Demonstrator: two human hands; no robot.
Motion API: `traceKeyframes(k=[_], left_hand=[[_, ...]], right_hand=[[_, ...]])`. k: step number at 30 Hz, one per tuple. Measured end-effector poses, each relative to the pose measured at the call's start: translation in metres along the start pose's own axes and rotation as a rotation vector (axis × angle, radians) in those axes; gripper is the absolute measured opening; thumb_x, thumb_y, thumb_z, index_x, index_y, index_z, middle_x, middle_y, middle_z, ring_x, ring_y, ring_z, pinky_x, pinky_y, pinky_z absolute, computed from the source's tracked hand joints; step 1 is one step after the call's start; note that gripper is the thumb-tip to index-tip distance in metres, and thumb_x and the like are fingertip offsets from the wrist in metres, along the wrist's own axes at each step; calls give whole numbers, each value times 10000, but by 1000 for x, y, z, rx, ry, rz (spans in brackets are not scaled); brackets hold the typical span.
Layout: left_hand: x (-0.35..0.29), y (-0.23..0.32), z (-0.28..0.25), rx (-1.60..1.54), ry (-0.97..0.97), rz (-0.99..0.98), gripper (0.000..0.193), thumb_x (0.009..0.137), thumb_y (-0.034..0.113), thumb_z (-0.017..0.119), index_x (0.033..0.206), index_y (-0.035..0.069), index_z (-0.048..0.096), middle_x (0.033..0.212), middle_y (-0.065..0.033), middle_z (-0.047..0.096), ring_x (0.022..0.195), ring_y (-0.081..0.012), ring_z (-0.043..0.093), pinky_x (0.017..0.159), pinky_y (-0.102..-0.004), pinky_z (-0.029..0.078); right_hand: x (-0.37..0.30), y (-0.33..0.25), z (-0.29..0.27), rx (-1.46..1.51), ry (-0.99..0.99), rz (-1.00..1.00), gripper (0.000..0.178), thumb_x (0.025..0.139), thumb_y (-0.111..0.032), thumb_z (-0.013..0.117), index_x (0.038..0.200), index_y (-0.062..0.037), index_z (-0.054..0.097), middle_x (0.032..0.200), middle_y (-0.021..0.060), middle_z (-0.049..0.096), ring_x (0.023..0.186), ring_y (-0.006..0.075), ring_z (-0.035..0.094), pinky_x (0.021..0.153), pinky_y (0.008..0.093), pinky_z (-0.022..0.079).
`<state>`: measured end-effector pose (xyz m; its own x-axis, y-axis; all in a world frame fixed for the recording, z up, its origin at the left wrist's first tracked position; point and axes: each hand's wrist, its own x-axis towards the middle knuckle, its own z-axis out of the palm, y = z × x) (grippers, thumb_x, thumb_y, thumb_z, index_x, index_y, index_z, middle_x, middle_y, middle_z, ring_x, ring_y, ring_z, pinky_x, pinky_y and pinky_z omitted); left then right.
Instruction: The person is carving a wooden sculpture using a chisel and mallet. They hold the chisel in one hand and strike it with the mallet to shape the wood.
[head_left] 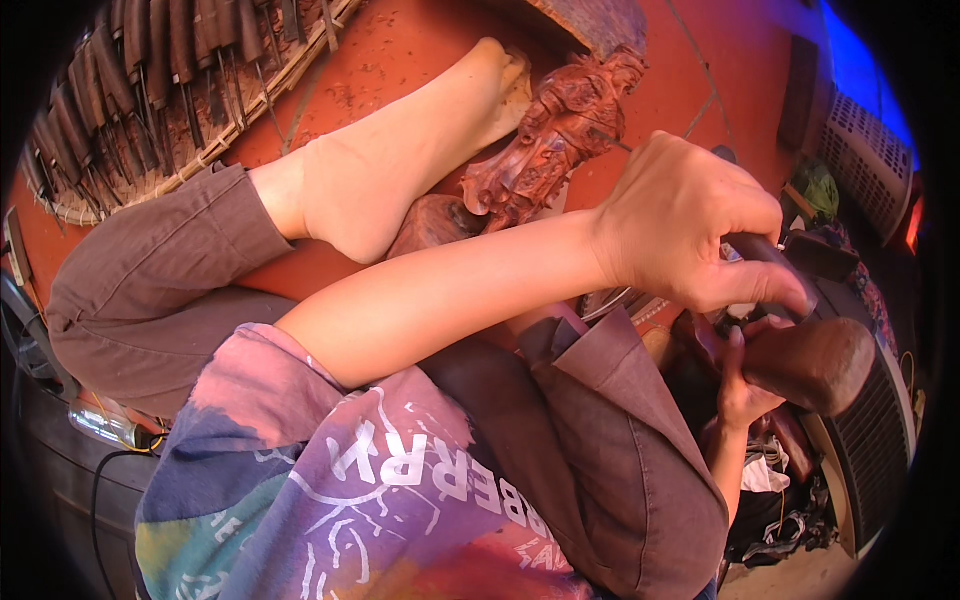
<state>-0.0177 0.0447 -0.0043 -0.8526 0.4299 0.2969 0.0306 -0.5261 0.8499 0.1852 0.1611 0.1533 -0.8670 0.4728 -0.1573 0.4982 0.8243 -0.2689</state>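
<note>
The left hand (690,225) is closed around a dark tool handle (770,255). The right hand (740,385) grips a rounded brown wooden mallet (815,360). A reddish carved wooden figure (550,140) lies beside the bare foot (400,160).

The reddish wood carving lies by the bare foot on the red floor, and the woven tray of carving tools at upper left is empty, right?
Not quite. The head view shows the woven tray filled with a row of dark-handled carving tools, not empty. The reddish wood carving does lie by the bare foot on the red floor.
</note>
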Motion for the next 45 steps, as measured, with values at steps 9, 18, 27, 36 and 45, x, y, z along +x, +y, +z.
traceKeyframes(k=[9, 18, 27, 36, 45], left_hand=[[5, 0, -10, 29, -21, 12, 365, 722, 397, 829, 697, 73, 665, 614, -70, 612, 531, -244, 615, 470, -319, 456], [14, -1, -3, 60, 109, -11, 412, 739, 433, 825, 662, 68, 649, 585, -79, 594, 503, -238, 595, 469, -308, 432], [-9, 40, -7, 376, -110, -103, 401, 785, 458, 733, 824, 74, 623, 735, -62, 614, 624, -252, 642, 515, -367, 492], [-40, 66, -68, 1036, -564, -367, 384, 832, 370, 729, 871, 28, 556, 1417, -280, 465, 603, -224, 665, 528, -291, 530], [-31, 68, -84, 1009, -564, -348, 382, 875, 340, 697, 884, -11, 548, 1362, -338, 494, 597, -290, 670, 517, -351, 539]], right_hand=[[29, -17, 8, 147, 94, 153, 408, 765, 21, 793, 1134, 23, 619, 1077, 105, 670, 969, 188, 641, 916, 340, 494], [40, -31, 12, 159, 114, 119, 455, 799, 60, 739, 1214, 25, 556, 958, 53, 619, 873, 131, 586, 827, 267, 473], [20, -17, 9, 231, 127, 252, 395, 764, 53, 760, 1121, 12, 594, 996, 71, 641, 916, 161, 609, 855, 299, 480], [7, -44, 31, 248, -103, 320, 412, 718, 23, 760, 1098, 6, 601, 852, 17, 601, 778, 115, 567, 738, 260, 448], [9, -57, 45, 311, -237, 137, 494, 569, -5, 779, 1044, 11, 643, 902, 154, 685, 808, 286, 699, 742, 312, 526]])
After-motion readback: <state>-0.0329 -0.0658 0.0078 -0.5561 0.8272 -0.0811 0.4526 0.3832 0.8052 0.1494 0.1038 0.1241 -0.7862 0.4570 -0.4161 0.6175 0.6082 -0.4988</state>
